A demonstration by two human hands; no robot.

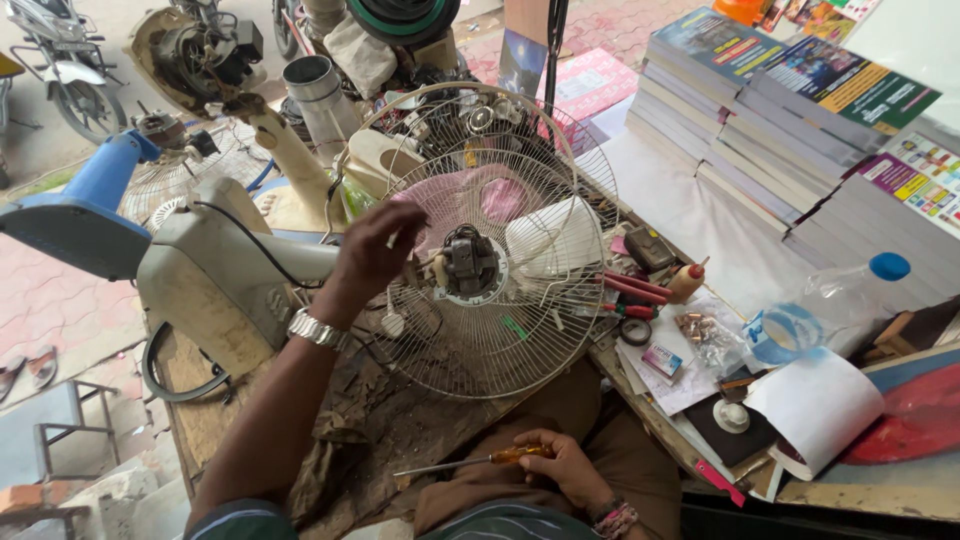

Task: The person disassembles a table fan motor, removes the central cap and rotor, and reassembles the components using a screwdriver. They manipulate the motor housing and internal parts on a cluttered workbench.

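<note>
A table fan lies on the workbench with its white wire rear guard [500, 330] facing up and the bare motor [470, 265] in the middle. My left hand [375, 250], with a metal watch on its wrist, reaches over the guard's left side and grips the fan just left of the motor. My right hand [555, 462] rests low on my lap and holds a screwdriver [470, 462] with an amber handle, its shaft pointing left. The fan's grey base [215, 270] stands to the left.
Another wire guard [480, 125] leans behind. Fan parts and a blue stand [85, 205] crowd the back left. Red-handled pliers [635, 290], a small glue bottle [687, 280], a plastic water bottle [830, 305] and stacks of books [780, 120] lie to the right.
</note>
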